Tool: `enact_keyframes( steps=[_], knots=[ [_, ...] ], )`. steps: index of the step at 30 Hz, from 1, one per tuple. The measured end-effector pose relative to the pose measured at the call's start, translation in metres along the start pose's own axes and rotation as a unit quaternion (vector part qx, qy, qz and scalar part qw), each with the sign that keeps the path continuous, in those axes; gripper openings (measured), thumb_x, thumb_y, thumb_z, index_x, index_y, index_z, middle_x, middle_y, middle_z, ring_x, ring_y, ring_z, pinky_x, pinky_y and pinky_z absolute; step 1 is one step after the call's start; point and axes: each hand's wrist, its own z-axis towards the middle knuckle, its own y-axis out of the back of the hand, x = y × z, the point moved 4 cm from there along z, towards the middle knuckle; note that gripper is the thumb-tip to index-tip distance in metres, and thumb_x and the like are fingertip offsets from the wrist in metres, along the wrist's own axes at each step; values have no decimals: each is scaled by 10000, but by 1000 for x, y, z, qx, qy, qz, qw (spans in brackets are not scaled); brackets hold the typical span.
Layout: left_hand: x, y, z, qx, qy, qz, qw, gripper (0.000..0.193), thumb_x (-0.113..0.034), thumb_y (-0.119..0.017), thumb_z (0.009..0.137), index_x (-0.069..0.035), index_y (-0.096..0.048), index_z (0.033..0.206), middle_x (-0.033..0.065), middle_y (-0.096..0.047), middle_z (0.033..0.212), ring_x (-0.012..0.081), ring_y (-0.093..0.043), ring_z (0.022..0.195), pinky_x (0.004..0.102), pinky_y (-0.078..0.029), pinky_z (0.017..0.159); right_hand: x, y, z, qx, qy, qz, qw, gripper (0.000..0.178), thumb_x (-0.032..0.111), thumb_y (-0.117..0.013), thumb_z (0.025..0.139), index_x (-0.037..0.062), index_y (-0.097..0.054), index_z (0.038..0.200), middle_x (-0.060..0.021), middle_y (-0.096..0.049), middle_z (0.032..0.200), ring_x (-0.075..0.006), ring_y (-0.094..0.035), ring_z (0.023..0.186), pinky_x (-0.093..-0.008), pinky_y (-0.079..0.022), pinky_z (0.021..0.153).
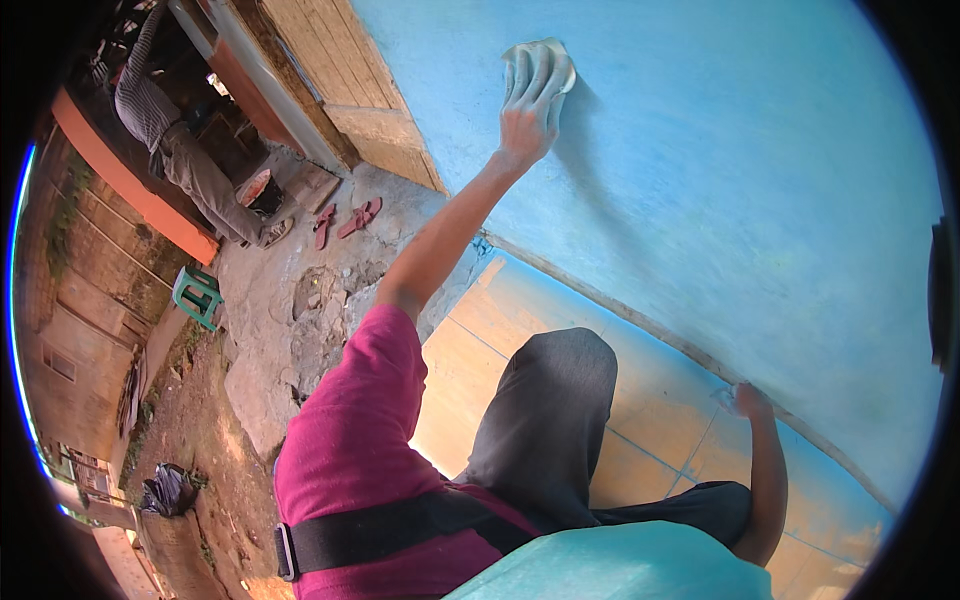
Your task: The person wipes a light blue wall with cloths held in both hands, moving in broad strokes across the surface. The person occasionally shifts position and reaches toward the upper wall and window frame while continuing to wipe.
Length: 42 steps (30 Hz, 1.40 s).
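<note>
My left hand [533,105], with pale dust over its fingers, reaches up and presses a small pale pad or folded sheet [558,57] flat against the light-blue wall [700,130]. I cannot make out whether the sheet is cloth or sandpaper. Low on the right, my right hand [750,401] is closed near the foot of the wall, just above the tiled floor [650,390]. A crumpled whitish piece [726,400] sticks out of its fingers; its kind is too small to tell. My bent knee [550,390] in grey trousers lies between the two arms.
A wooden door [350,80] adjoins the wall. Red sandals [350,220] lie on rough concrete [270,290], and a green stool [197,297] stands farther left. In the doorway another person [180,140] stands beside a bucket [260,193]. A black bag [170,490] lies on the dirt.
</note>
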Motion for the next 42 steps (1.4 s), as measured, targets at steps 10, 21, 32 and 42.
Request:
enact_keyframes(
  steps=[10, 21, 32, 42],
  knots=[
    [92, 17, -15, -139, 238, 29, 961, 476, -103, -514, 1015, -75, -510, 1490, 239, -462, 1526, 489, -403, 1412, 580, -281, 1189, -8, -2, -1, -19, -15, -37, 999, 557, 508, -569, 949, -24, -735, 963, -269, -710, 1067, -399, -701, 979, -499, -549, 874],
    [-12, -3, 24, -29, -79, 0, 996, 461, -86, -589, 965, -87, -590, 1426, 195, -519, 1493, 453, -425, 1414, 607, -303, 1173, 16, 16, -3, -30, 17, -23, 999, 429, 418, -570, 947, 25, -731, 1014, -228, -721, 1017, -385, -700, 949, -489, -540, 885],
    [57, -2, 17, -119, 281, -63, 950, 462, -174, -400, 1070, 16, -471, 1485, 288, -383, 1561, 481, -310, 1470, 501, -252, 1216, -47, -45, 25, -48, 21, -62, 997, 528, 543, -546, 946, 72, -755, 1065, -213, -735, 1059, -393, -707, 956, -494, -553, 888],
    [-2, -5, 54, -49, -94, 20, 994, 458, -60, -550, 970, -34, -574, 1427, 214, -490, 1514, 457, -395, 1435, 595, -296, 1185, 27, 25, -1, -45, 1, 8, 999, 599, 544, -542, 948, -18, -739, 1012, -244, -728, 1021, -408, -702, 952, -489, -556, 887]
  ],
)
